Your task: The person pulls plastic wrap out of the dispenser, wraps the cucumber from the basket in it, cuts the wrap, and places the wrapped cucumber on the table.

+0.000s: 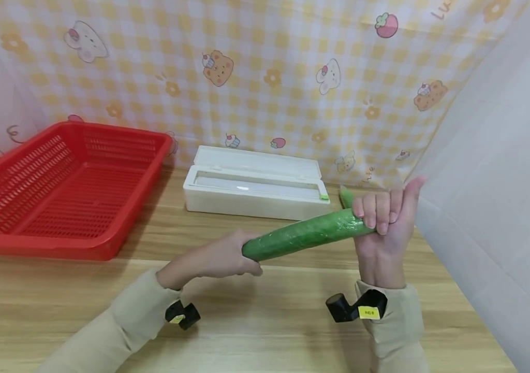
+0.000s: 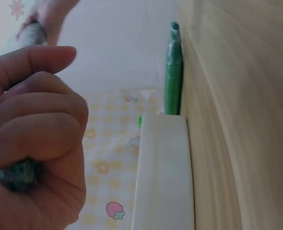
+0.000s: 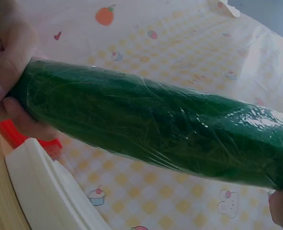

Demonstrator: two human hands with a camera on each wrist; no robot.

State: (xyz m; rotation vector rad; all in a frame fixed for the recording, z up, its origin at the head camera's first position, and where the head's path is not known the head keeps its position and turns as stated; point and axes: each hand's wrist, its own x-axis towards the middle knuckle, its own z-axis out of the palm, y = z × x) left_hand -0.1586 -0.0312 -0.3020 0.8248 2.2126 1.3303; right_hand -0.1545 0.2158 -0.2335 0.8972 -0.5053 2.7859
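Note:
A long green cucumber, wrapped in shiny cling film, is held in the air between both hands. My left hand grips its lower left end, and in the left wrist view a dark wrapped tip pokes out of the curled fingers. At the raised right end, the fingers of my right hand curl over the cucumber while the thumb points up and away. Wrinkles of film show along it in the right wrist view. Behind it stands a white cling film dispenser with its lid raised.
A second wrapped cucumber lies on the wooden table past the dispenser's right end, partly hidden by my right hand in the head view. A red plastic basket stands at the left. A checked cloth hangs at the back.

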